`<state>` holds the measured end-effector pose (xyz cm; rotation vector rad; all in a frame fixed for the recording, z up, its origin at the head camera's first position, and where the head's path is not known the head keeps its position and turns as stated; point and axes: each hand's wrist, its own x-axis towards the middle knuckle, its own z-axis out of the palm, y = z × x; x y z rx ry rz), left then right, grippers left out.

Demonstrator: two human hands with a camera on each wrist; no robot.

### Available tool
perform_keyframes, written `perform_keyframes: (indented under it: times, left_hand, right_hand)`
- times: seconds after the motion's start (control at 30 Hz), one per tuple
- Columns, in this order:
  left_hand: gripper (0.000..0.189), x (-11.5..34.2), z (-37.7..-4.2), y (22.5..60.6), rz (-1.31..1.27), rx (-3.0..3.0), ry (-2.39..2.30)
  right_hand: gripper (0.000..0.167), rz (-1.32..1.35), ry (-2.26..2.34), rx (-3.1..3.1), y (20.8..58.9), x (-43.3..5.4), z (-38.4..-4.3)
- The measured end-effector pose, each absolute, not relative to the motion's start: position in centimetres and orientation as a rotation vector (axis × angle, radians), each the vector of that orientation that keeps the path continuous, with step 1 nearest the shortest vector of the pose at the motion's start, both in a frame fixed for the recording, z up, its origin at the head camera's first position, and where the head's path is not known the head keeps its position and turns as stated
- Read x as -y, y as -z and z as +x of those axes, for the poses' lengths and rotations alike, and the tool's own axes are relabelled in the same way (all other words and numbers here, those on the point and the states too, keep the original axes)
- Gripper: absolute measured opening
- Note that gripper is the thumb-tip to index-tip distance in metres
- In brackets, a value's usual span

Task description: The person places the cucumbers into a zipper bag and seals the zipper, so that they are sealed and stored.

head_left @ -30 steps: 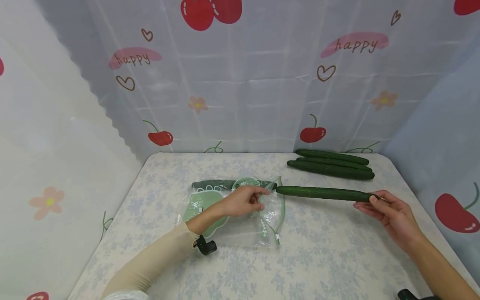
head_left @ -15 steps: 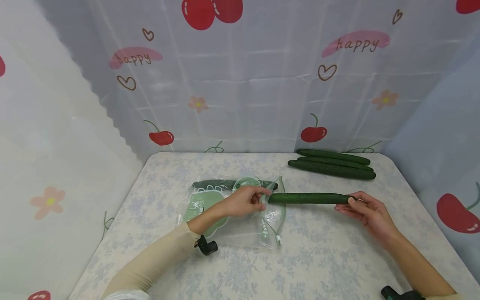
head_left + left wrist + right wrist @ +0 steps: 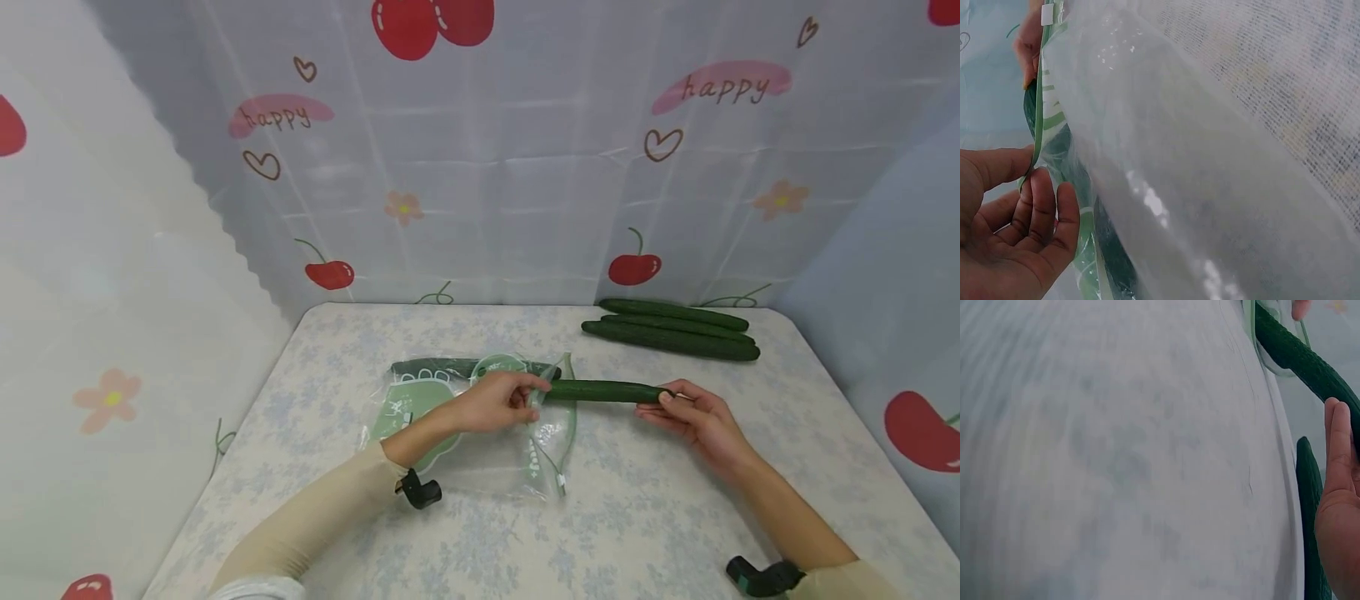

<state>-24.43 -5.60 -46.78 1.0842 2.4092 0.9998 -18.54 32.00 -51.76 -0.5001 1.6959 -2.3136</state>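
Observation:
A clear zip bag [image 3: 487, 467] with green print lies flat, its mouth toward the right. Inside, along its far side, lies one cucumber [image 3: 435, 367]. My left hand [image 3: 498, 402] pinches the upper lip of the mouth; the left wrist view shows thumb and fingers [image 3: 1041, 206] on the green zip edge. My right hand [image 3: 697, 421] grips a second cucumber [image 3: 607, 391] by its right end. That cucumber's left end is in the bag mouth, partly hidden behind the left fingers. In the right wrist view the cucumber [image 3: 1313, 367] slants toward the green-edged opening.
Several more cucumbers [image 3: 671, 337] lie together at the back right of the table [image 3: 630, 500]. A white zip slider [image 3: 561, 481] sits at the near end of the bag's mouth. Printed curtains [image 3: 510, 183] stand behind and at both sides.
My right hand has moved left with its cucumber, whose tip has gone from beside the bag into its mouth. My left hand stays at the bag's lip. The view has shifted slightly.

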Motion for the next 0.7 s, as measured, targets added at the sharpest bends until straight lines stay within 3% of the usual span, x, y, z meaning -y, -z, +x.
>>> perform_keyframes:
  times: [0.37, 0.7]
  left_hand:
    - [0.042, 5.7, -24.5, 47.2, 1.045, -2.386, -1.066]
    - [0.023, 5.6, -24.3, 47.6, 1.004, -2.343, -1.158]
  right_hand:
    - [0.025, -0.434, 2.317, -1.616, 52.3, -29.8, -19.3]
    - [0.019, -0.392, 2.293, -1.659, 52.4, -28.2, -20.2]
